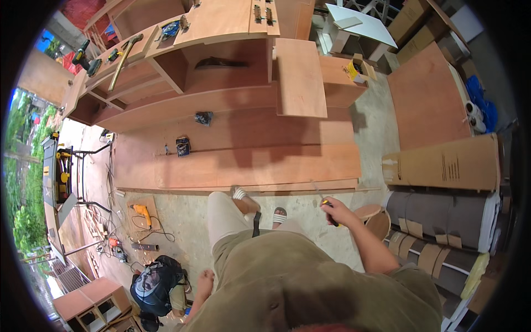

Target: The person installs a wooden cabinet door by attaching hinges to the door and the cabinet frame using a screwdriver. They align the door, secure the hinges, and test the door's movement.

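Note:
My right hand (340, 212) is closed round the yellow and black handle of a screwdriver (325, 203), whose thin shaft points away from me, up and to the left. My left hand (205, 284) hangs low beside my left leg, fingers curled in, with nothing showing in them. In front of my feet lie long flat wooden panels (260, 166). On these rest a dark blue packet (182, 146) and a small dark plastic bag (203, 118). Beyond them stands a wooden cabinet carcass (221, 55), with a loose board (301, 77) leaning at its right.
A hammer (125, 58) and a cordless drill (82, 55) lie on the cabinet. On the floor at left are a yellow corded drill (142, 213), its cable and a dark backpack (157, 285). Right of me stand a cardboard box (442, 163) and grey wrapped rolls (437, 216).

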Available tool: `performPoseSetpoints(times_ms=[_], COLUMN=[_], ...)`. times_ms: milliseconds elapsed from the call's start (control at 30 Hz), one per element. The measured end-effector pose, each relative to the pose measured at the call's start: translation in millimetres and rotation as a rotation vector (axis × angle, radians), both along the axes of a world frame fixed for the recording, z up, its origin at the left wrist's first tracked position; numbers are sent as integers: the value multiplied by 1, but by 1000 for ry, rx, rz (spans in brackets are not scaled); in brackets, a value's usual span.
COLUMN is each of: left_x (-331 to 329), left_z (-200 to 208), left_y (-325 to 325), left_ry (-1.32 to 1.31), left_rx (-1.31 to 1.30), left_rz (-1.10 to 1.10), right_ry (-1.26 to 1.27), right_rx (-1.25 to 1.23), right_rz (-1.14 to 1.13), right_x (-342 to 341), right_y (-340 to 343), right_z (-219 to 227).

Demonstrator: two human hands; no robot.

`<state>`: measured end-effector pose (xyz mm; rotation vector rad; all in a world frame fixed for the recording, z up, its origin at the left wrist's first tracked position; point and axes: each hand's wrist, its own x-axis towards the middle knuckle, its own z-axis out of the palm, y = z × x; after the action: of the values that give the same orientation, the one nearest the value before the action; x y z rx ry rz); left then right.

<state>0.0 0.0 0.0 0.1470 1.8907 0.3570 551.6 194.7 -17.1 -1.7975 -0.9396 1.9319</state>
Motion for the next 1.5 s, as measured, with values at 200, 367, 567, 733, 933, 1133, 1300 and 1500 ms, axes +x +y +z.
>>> performPoseSetpoints(times_ms=[200,367,567,733,933,1133,1300,1500], left_x=[77,52,61,79,135,188,262,310], left_z=[-39,-44,13,28,9,30,99,88], left_y=[187,309,415,485,516,522,490,425], left_ry=[-413,-601,-229,-153,149,29,-18,190], left_rx=[263,5,-7,60,130,-51,-114,-159], left_rz=[55,3,-494,-945,-1247,-1151,-938,-1020], right_ry=[-443,-427,-257,-131,-181,-426,-843,-988], right_rx=[161,-204,-191,-234,-77,232,216,26], right_rz=[440,239,-138,-171,-407,-451,-241,-117], right_x=[-39,-72,-81,-52,-11,134,244,333], right_y=[79,96,115,161,229,288,415,560], right_z=[-61,-5,46,106,91,-82,-157,-211])
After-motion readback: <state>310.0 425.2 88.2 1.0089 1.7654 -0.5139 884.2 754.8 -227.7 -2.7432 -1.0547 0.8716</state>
